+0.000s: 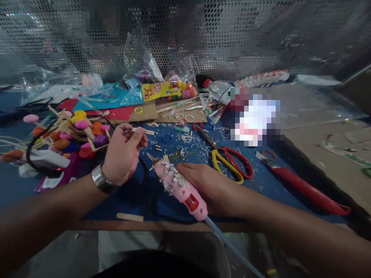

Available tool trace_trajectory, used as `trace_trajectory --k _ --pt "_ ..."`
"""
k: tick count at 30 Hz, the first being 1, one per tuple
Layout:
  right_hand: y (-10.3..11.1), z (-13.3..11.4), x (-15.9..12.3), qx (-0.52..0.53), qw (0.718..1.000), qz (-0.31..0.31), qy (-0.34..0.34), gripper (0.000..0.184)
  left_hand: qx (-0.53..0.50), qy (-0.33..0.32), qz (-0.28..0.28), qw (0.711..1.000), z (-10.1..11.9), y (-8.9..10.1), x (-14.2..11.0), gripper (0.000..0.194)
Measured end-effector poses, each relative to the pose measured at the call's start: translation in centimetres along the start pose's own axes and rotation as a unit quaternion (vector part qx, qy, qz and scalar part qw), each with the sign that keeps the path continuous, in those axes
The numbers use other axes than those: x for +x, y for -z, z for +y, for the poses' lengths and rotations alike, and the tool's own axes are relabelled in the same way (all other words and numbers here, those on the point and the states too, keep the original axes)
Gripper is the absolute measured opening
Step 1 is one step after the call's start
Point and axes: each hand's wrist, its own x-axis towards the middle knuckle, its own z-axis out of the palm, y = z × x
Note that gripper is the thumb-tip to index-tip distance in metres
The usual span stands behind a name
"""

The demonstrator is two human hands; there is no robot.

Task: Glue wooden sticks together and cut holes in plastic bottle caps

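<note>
My right hand (199, 177) is wrapped round a pink hot glue gun (179, 187) crusted with scraps; its handle is hidden under the palm. The nozzle points up and left, and a long glue stick (228, 241) trails from its back end. My left hand (124, 152), with a silver watch at the wrist, pinches short thin wooden sticks (145, 131) between thumb and fingers. A gap of table separates the nozzle from these sticks. Several small cut stick pieces (158, 148) lie between the hands on the blue table (107, 206).
Left of my left hand stands a pile of wooden-stick shapes with coloured pieces (79, 124), beside a white power strip (49, 160). Scissors (232, 160) and a red-handled cutter (310, 189) lie rightward. A flat wooden stick (130, 217) rests near the front edge. Plastic packaging (162, 89) lines the back.
</note>
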Motion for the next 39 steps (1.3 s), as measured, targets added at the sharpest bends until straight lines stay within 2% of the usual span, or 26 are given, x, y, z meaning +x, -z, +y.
trace_trajectory --k 3,7,10,14,19,21,25,29,31,35,39 --pt "0.1 0.0 0.0 -0.007 1.000 -0.011 0.025 0.005 0.003 0.004 0.000 1.000 0.0 0.1 0.1 0.033" --pt "-0.2 0.4 -0.1 -0.001 0.999 0.002 0.036 0.004 -0.012 0.009 0.000 1.000 0.1 0.1 0.0 0.033" --pt "-0.3 0.7 -0.2 0.004 1.000 0.024 0.006 0.004 -0.006 0.018 -0.006 1.000 0.3 0.0 -0.2 0.034" --pt "0.1 1.3 -0.3 0.013 0.994 0.097 -0.054 0.009 0.020 0.044 0.000 0.999 0.8 -0.1 -0.5 0.036" --pt "0.9 2.4 -0.4 0.012 0.986 0.149 -0.077 0.014 0.046 0.054 -0.036 0.997 1.0 0.1 -0.8 0.043" --pt "1.2 2.5 -0.5 0.008 0.990 0.133 -0.056 0.015 0.055 0.056 -0.048 0.996 1.0 0.1 -0.9 0.046" --pt "1.7 2.0 -0.4 -0.028 0.998 0.062 0.016 0.010 0.068 0.062 -0.066 0.994 1.0 0.0 -1.1 0.045" --pt "2.0 1.4 -0.2 -0.028 0.998 0.041 0.028 0.007 0.079 0.065 -0.076 0.992 1.0 0.1 -1.2 0.043" --pt "1.9 1.5 -0.1 -0.014 0.999 0.048 0.011 0.008 0.075 0.070 -0.084 0.991 1.0 0.1 -1.3 0.047" --pt "1.2 2.4 -0.2 0.063 0.984 0.129 -0.105 0.017 0.054 0.066 -0.115 0.990 1.1 0.3 -1.4 0.058" --pt "1.1 2.5 -0.5 0.089 0.971 0.169 -0.145 0.017 0.066 0.064 -0.135 0.987 1.1 0.3 -1.5 0.059"
